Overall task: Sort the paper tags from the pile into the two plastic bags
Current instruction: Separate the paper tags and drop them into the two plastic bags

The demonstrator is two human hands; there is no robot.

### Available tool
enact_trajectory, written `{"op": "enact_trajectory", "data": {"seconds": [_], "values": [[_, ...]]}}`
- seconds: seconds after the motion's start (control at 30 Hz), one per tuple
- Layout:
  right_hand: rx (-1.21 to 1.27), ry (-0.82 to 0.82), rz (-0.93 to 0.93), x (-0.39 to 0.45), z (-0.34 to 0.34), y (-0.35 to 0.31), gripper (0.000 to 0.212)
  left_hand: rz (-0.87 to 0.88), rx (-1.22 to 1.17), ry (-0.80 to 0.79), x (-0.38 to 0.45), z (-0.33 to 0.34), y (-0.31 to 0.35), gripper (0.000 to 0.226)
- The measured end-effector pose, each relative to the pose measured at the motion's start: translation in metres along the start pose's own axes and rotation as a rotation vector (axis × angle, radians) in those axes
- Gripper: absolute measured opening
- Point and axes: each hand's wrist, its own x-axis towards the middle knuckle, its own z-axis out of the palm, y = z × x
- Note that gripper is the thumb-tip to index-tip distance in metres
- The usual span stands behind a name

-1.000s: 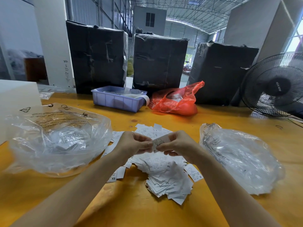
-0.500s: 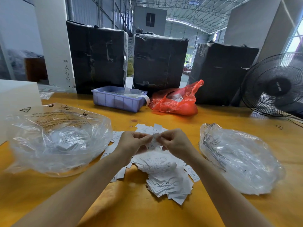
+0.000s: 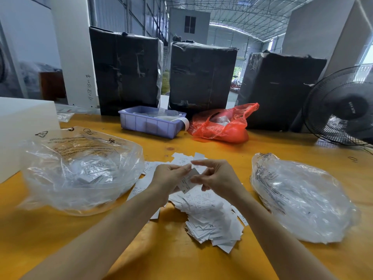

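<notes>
The left hand (image 3: 169, 178) is pinching a single paper tag (image 3: 187, 181) between thumb and fingertips, just above the far end of the pile (image 3: 207, 215) of white tags lying on the yellow table (image 3: 181, 259). The tag is hanging tilted, its long axis running from about one o'clock down to seven o'clock, with its upper end at the left fingertips and its lower end dangling free over the pile. The right hand (image 3: 216, 178) is sitting just beside it at three o'clock, fingers loosely spread and apart, the forefinger reaching out above the tag; whether any right fingertip is touching the paper I cannot tell, but it is not clamping it. From the grip, the open clear bag (image 3: 80, 170) is lying at nine o'clock and the flatter clear bag (image 3: 302, 199) at three o'clock, both near the pile, and the holding hand is nearer the nine o'clock bag, so a drop there would probably be the shorter reach; a drop at three o'clock would mean a pass to the other hand. The print on the held tag is too small to read, so its proper bag is not clear. Compared with a second ago, when both hands were pinching the tag level between them, the right hand is letting go and opening, and the tag is swinging down toward vertical under the left grip alone.
</notes>
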Motion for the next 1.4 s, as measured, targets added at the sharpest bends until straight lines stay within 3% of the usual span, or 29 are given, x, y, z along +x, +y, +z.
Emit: {"op": "enact_trajectory", "data": {"seconds": [0.13,0.3,0.43,0.67,0.87,0.97,1.1,1.3,1.4], "values": [[-0.183,0.140,-0.153,0.002,0.005,0.001,0.021,-0.003,-0.063,0.050,0.000,0.001,0.001,0.016],[-0.219,0.098,-0.203,-0.002,0.009,-0.003,0.030,-0.006,-0.101,0.101,0.000,0.000,0.001,0.016],[-0.164,0.020,-0.162,-0.004,0.007,-0.007,0.023,0.030,-0.074,0.102,-0.001,0.001,0.001,0.020],[0.155,-0.058,0.107,-0.004,0.006,-0.009,0.013,0.033,-0.099,0.049,-0.005,0.002,0.005,0.019],[0.469,0.103,0.228,-0.003,0.004,-0.010,0.022,-0.015,-0.128,-0.096,-0.006,-0.001,0.015,0.024],[0.527,0.157,0.230,-0.002,0.004,-0.011,0.025,-0.044,-0.029,-0.114,-0.005,-0.009,0.022,0.030],[0.564,0.159,0.260,-0.002,0.005,-0.012,0.024,-0.072,0.160,-0.217,-0.008,-0.019,0.028,0.016],[0.336,0.176,0.203,-0.002,-0.011,-0.017,0.013,0.109,0.588,0.066,-0.002,-0.075,0.085,0.012],[0.251,0.206,0.185,0.000,-0.026,-0.019,0.009,0.086,0.713,0.219,0.001,-0.128,0.100,0.013]]}}
